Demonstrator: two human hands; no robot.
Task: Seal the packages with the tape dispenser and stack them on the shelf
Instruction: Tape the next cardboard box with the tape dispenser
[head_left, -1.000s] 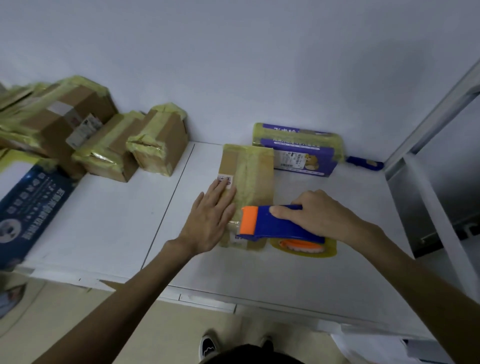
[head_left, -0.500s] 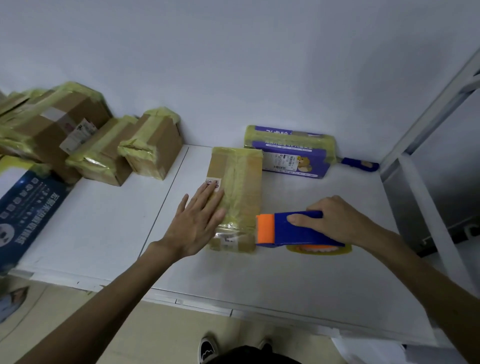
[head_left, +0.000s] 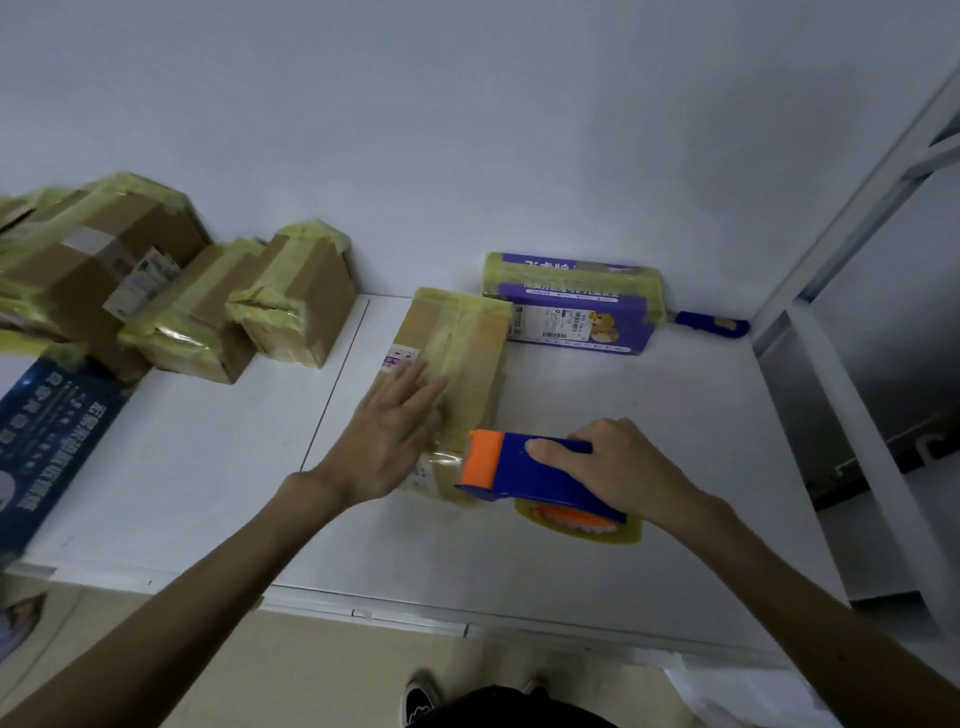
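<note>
Package (head_left: 457, 358) under flat left hand (head_left: 387, 441), right hand (head_left: 618, 470) gripping tape dispenser (head_left: 524, 470)

Purple package (head_left: 576, 317): white Chinese characters, barcode label; too blurred to read. Blue carton (head_left: 47, 431): white print, illegible.

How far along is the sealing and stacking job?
Done: taped boxes sit piled at the left, and a purple package at the back wears tape too. In hand: the left hand presses flat on the brown package while the right hand grips the tape dispenser at its near end. Left: finish this seal, then stack it.
</note>
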